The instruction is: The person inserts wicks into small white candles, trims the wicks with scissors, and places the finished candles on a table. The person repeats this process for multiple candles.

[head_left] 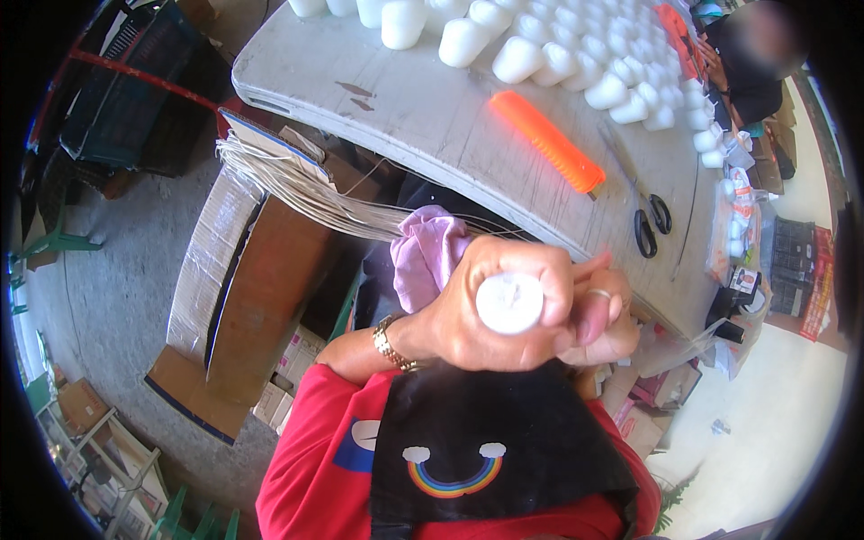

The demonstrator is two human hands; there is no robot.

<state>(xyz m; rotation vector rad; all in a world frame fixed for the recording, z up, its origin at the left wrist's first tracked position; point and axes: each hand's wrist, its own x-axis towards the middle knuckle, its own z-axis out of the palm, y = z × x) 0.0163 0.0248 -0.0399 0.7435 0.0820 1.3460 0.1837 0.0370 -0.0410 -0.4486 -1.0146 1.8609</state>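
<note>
My left hand [450, 310], with a gold watch on its wrist, is closed around a white candle [510, 304]. The candle shows its round end, with a small mark at the middle; its length is hidden in the grip. Beside it my right hand [605, 315], a ring on one finger, has its fingers curled in close to the left hand. What those fingers hold, if anything, is hidden. Behind my left hand is a bunched pink cloth [428, 254], where a bundle of pale strands [306, 200] ends.
The grey table [378, 108] carries many white tapered candles [463, 42], an orange box cutter [547, 139] and black-handled scissors [650, 227]. A cardboard box [261, 288] stands left of me under the strands. At the table's far right is another person [751, 76].
</note>
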